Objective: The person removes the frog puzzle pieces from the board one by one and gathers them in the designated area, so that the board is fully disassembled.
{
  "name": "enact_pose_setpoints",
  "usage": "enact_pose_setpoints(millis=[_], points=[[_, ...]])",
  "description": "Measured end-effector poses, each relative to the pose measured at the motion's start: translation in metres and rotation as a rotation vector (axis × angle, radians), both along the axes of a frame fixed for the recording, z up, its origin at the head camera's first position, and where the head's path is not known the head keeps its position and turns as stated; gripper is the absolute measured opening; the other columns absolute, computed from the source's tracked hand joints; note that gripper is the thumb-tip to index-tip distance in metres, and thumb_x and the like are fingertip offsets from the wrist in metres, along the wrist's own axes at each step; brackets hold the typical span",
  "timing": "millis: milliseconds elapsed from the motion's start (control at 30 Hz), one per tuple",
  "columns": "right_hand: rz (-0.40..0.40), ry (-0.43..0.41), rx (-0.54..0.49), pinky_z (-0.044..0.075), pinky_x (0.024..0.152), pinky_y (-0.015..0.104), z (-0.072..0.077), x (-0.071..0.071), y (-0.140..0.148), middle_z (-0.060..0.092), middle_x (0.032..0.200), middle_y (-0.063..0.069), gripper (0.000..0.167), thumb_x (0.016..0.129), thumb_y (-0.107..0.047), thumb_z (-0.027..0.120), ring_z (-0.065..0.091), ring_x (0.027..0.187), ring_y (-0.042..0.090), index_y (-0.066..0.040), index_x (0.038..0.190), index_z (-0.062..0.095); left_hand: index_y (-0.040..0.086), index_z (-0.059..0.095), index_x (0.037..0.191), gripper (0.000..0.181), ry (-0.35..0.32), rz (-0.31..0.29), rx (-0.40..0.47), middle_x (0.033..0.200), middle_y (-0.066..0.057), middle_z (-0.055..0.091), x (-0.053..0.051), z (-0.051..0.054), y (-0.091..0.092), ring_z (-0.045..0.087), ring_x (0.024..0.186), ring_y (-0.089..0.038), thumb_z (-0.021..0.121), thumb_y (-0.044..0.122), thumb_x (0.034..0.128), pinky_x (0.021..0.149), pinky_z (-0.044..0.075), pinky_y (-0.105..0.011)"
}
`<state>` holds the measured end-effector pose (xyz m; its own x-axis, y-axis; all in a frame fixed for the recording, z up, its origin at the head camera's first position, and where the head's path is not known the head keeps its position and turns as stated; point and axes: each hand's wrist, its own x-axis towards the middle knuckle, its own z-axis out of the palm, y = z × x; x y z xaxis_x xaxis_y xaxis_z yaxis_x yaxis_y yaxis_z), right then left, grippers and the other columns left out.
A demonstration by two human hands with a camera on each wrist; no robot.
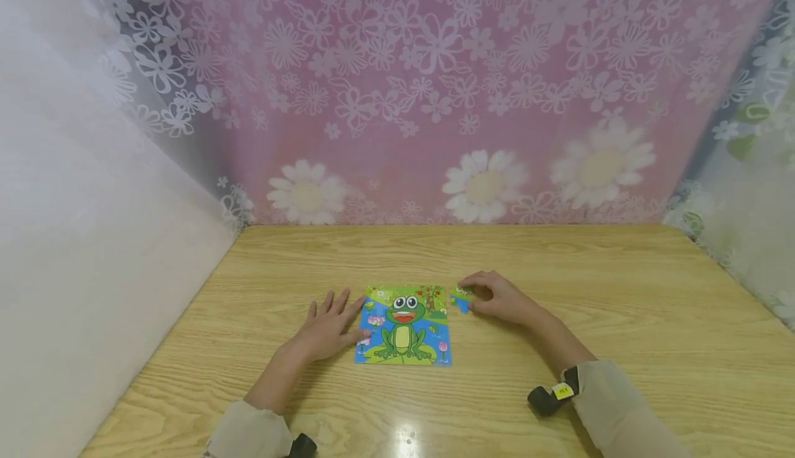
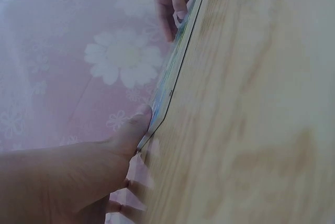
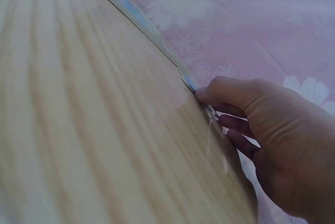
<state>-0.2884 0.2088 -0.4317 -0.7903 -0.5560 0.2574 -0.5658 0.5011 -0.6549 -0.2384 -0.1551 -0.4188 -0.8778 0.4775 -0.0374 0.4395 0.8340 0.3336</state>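
Note:
A square frog picture puzzle (image 1: 402, 325) lies flat on the wooden table. Just off its upper right side is a small green and blue puzzle piece (image 1: 460, 299), which my right hand (image 1: 499, 301) pinches between thumb and fingers at its right edge. In the right wrist view the thumb and fingers of that hand (image 3: 282, 135) meet the piece (image 3: 189, 84) low on the tabletop. My left hand (image 1: 326, 330) lies with fingers spread at the puzzle's left side, the thumb touching its edge; the left wrist view shows this thumb of the hand (image 2: 99, 166) against the board (image 2: 162, 88).
The wooden tabletop (image 1: 621, 292) reaches back to a pink flowered cloth (image 1: 397, 99). A pale cloth (image 1: 112, 203) stands along the left side, and another flowered one (image 1: 758, 189) along the right.

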Motion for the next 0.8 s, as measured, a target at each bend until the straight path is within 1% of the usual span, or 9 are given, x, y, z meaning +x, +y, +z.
enact_pose_setpoints(millis=[167,267,400,500,567,667,800], points=[[0.008,0.024,-0.013,0.029,0.096,0.055,0.0,-0.003,-0.001,0.056,0.116,0.024,0.036,0.081,0.005,0.065,0.046,0.111,0.04,0.011,0.115,0.056,0.015,0.024,0.147,0.069,0.004,0.004,-0.003,0.15,-0.019,0.01,-0.002,0.0,0.0,0.002,0.134,-0.043,0.047,0.05,0.0919,0.1,0.001,-0.063],[0.016,0.028,-0.027,0.026,0.096,0.057,0.001,-0.005,-0.001,0.055,0.115,0.027,0.037,0.08,0.007,0.065,0.045,0.111,0.043,0.013,0.115,0.055,0.016,0.023,0.147,0.069,0.008,0.007,-0.019,0.15,-0.018,0.01,-0.004,0.0,0.0,0.001,0.134,-0.042,0.046,0.051,0.0918,0.101,0.001,-0.062],[0.016,0.017,-0.016,0.028,0.097,0.053,0.003,-0.005,0.0,0.056,0.117,0.022,0.038,0.082,0.001,0.067,0.045,0.113,0.038,0.009,0.117,0.056,0.017,0.023,0.147,0.07,0.002,0.011,-0.022,0.15,-0.018,0.01,-0.004,0.001,0.001,0.001,0.134,-0.041,0.046,0.051,0.0917,0.101,0.001,-0.061],[-0.005,0.006,-0.013,0.03,0.097,0.051,0.003,-0.004,0.002,0.056,0.119,0.017,0.039,0.082,-0.006,0.068,0.045,0.113,0.034,0.004,0.118,0.058,0.016,0.023,0.148,0.07,-0.002,0.01,-0.017,0.15,-0.018,0.01,-0.003,0.002,0.001,0.001,0.134,-0.042,0.046,0.051,0.0919,0.101,0.001,-0.062],[-0.025,0.0,-0.021,0.031,0.096,0.052,0.003,-0.002,0.002,0.056,0.119,0.015,0.038,0.083,-0.008,0.068,0.045,0.113,0.034,0.002,0.118,0.058,0.015,0.023,0.147,0.07,-0.003,0.006,-0.008,0.15,-0.019,0.01,-0.001,0.003,0.001,0.001,0.134,-0.043,0.046,0.051,0.092,0.101,0.001,-0.063],[-0.056,-0.017,-0.032,0.034,0.093,0.054,0.004,0.001,-0.002,0.056,0.119,0.016,0.037,0.083,-0.007,0.067,0.046,0.112,0.036,0.001,0.118,0.059,0.014,0.023,0.147,0.069,-0.01,0.003,0.004,0.15,-0.02,0.01,0.001,0.004,0.001,0.001,0.133,-0.044,0.046,0.05,0.0923,0.1,0.001,-0.063],[-0.046,-0.024,-0.01,0.038,0.09,0.053,0.008,0.003,-0.016,0.056,0.118,0.016,0.033,0.085,-0.005,0.064,0.046,0.112,0.037,0.002,0.117,0.059,0.014,0.023,0.147,0.069,-0.014,0.002,-0.002,0.15,-0.02,0.01,0.002,0.003,0.001,0.001,0.133,-0.044,0.046,0.05,0.0922,0.1,0.001,-0.063]])
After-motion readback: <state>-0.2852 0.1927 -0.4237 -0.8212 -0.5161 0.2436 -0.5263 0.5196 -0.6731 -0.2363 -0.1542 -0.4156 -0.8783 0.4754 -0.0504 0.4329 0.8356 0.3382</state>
